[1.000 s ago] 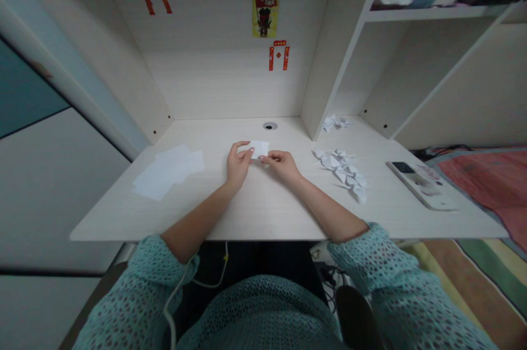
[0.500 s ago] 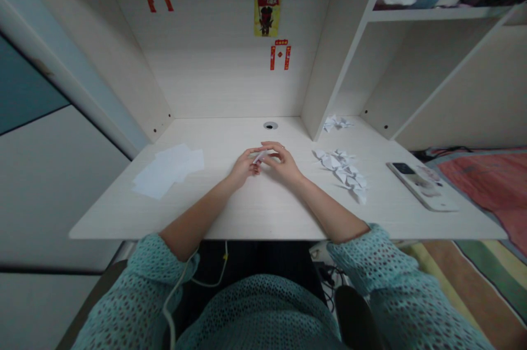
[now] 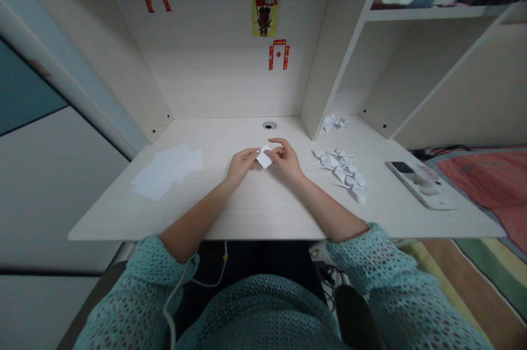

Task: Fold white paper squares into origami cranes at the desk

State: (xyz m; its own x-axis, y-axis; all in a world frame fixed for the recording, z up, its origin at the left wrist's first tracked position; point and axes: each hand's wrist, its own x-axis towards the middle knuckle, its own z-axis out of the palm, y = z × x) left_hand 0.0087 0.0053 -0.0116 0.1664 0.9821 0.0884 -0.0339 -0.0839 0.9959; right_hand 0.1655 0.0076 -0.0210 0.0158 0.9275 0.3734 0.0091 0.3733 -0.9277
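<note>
Between my two hands, over the middle of the desk, is a small folded piece of white paper [image 3: 264,158], its flat diamond-shaped face towards me. My left hand [image 3: 242,165] pinches its left corner between thumb and fingers. On the other side, my right hand [image 3: 287,159] grips the right edge, thumb on the face and index finger raised and bent above it. To the left lies a spread of flat white paper sheets [image 3: 168,170]. Several small folded paper pieces [image 3: 341,169] lie in a heap right of my right hand.
More folded papers [image 3: 336,122] sit farther back beside the upright panel [image 3: 329,86]. A phone [image 3: 420,185] lies near the right end of the white desk [image 3: 263,218]. Behind my hands is a round cable hole [image 3: 269,125]. A pale cable [image 3: 168,306] hangs by my left sleeve.
The folded paper has turned from a thin, edge-on view to show its flat face. My right fingers have lifted off my left fingertips, and the hands have drawn slightly apart.
</note>
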